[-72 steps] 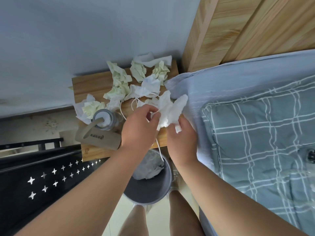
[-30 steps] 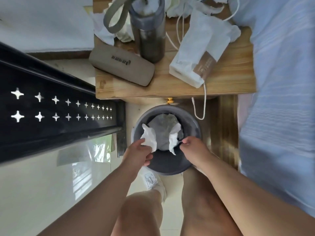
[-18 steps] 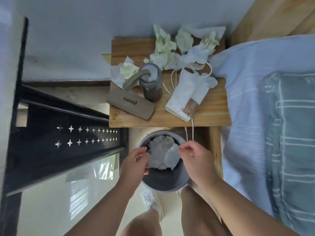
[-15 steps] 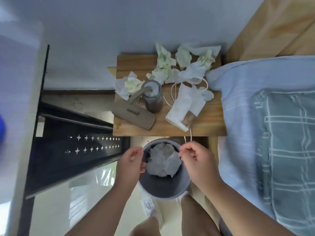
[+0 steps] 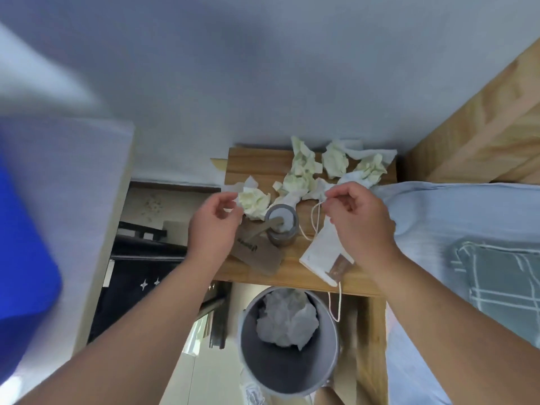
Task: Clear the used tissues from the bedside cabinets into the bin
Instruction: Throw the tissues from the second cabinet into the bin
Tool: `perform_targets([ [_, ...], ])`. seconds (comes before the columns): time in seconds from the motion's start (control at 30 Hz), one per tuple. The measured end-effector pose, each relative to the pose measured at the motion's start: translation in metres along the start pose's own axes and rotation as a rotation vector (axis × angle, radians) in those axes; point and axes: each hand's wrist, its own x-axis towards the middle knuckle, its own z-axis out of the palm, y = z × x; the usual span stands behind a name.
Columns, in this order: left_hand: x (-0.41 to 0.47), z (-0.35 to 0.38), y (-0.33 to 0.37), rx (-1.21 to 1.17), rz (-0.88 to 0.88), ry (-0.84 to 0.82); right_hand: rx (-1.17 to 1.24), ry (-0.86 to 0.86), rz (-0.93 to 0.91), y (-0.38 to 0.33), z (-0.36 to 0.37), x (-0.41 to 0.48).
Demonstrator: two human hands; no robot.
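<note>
Several crumpled white and pale green tissues (image 5: pixel 304 171) lie across the back of the wooden bedside cabinet (image 5: pixel 292 280). One pale green ball (image 5: pixel 253 201) sits at the left, just past the fingertips of my left hand (image 5: pixel 214 223), which is open and holds nothing. My right hand (image 5: pixel 355 217) hovers over the cabinet's right side with fingers loosely curled, its fingertips next to a white tissue (image 5: pixel 317 192); nothing is in it. The grey bin (image 5: pixel 287 372) stands on the floor below the cabinet's front edge with white tissues (image 5: pixel 286 318) inside.
On the cabinet stand a grey bottle with a strap (image 5: pixel 281 226), a brown case (image 5: pixel 257 252), a white tissue pack (image 5: pixel 324 260) and a white cable (image 5: pixel 336 302) hanging over the edge. A bed (image 5: pixel 467 217) lies to the right, a dark rack (image 5: pixel 140 258) to the left.
Both hands let go of the white tissues into the bin, then rose from the bin rim to above the cabinet top. The view tilted up from the bin.
</note>
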Motion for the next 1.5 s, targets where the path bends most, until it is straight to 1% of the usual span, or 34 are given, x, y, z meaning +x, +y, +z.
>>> perform_targets([
  [0.07, 0.012, 0.007, 0.002, 0.104, 0.075, -0.038, -0.074, -0.048, -0.034, 0.004, 0.011, 0.025],
  [0.1, 0.018, 0.011, 0.001, 0.166, 0.125, -0.059, -0.117, -0.095, -0.047, 0.007, 0.016, 0.036],
  [0.17, 0.03, 0.019, -0.001, 0.307, 0.205, -0.127, -0.278, -0.211, -0.11, 0.014, 0.025, 0.053],
  [0.23, 0.039, 0.025, -0.003, 0.487, 0.271, -0.238, -0.479, -0.33, -0.274, 0.022, 0.032, 0.068],
  [0.3, 0.045, 0.03, -0.005, 0.662, 0.331, -0.325, -0.622, -0.444, -0.423, 0.028, 0.04, 0.077],
  [0.37, 0.05, 0.035, -0.006, 0.77, 0.367, -0.339, -0.685, -0.498, -0.457, 0.032, 0.047, 0.083],
  [0.43, 0.052, 0.038, -0.006, 0.814, 0.388, -0.306, -0.697, -0.492, -0.475, 0.036, 0.053, 0.086],
  [0.53, 0.053, 0.041, -0.003, 0.819, 0.392, -0.277, -0.697, -0.427, -0.506, 0.039, 0.059, 0.086],
  [0.67, 0.052, 0.042, 0.0, 0.898, 0.425, -0.36, -0.639, -0.326, -0.512, 0.036, 0.053, 0.081],
  [0.73, 0.053, 0.041, 0.001, 0.918, 0.433, -0.365, -0.578, -0.264, -0.524, 0.031, 0.046, 0.076],
  [0.8, 0.053, 0.041, 0.001, 0.885, 0.416, -0.343, -0.525, -0.207, -0.524, 0.026, 0.038, 0.073],
  [0.9, 0.05, 0.043, 0.001, 0.789, 0.367, -0.279, -0.446, -0.137, -0.422, 0.02, 0.025, 0.068],
  [0.97, 0.047, 0.043, 0.004, 0.621, 0.291, -0.248, -0.371, -0.083, -0.328, 0.019, 0.016, 0.065],
  [1.07, 0.042, 0.039, 0.015, 0.4, 0.198, -0.168, -0.16, 0.034, -0.168, 0.019, 0.003, 0.057],
  [1.17, 0.033, 0.035, 0.031, 0.231, 0.155, -0.105, -0.02, 0.133, -0.027, 0.017, -0.008, 0.05],
  [1.23, 0.023, 0.029, 0.04, 0.101, 0.152, -0.076, 0.062, 0.168, 0.038, 0.012, -0.014, 0.043],
  [1.33, 0.002, 0.016, 0.052, -0.058, 0.147, -0.013, 0.148, 0.203, 0.063, 0.003, -0.024, 0.022],
  [1.4, -0.012, 0.004, 0.058, -0.149, 0.138, 0.058, 0.203, 0.22, 0.058, -0.005, -0.03, 0.003],
  [1.5, -0.039, -0.012, 0.059, -0.384, 0.031, 0.12, 0.258, 0.222, 0.025, -0.012, -0.039, -0.032],
])
